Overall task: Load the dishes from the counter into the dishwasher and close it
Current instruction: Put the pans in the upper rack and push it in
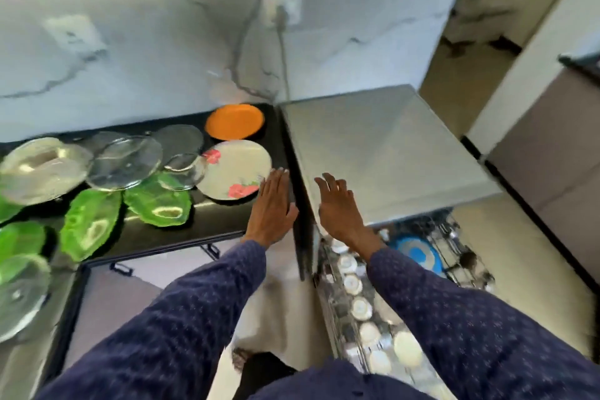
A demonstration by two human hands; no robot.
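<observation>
My left hand (272, 206) hovers flat, fingers straight, over the right end of the black counter (214, 221), just beside a white plate with red flowers (233, 169). My right hand (339, 204) is open with spread fingers over the left edge of the steel dishwasher top (383, 153). Neither hand holds anything. Behind the flowered plate lies an orange plate (234, 121). Clear glass plates (125, 157) and green leaf-shaped plates (89, 227) cover the counter's left part. The pulled-out dishwasher rack (367, 308) holds white cups and a blue plate (418, 253).
A marble wall with a socket and cable (281, 10) stands behind the counter. Drawer fronts with handles (121, 268) sit below the counter. Pale floor extends right of the dishwasher, beside a cabinet (548, 153).
</observation>
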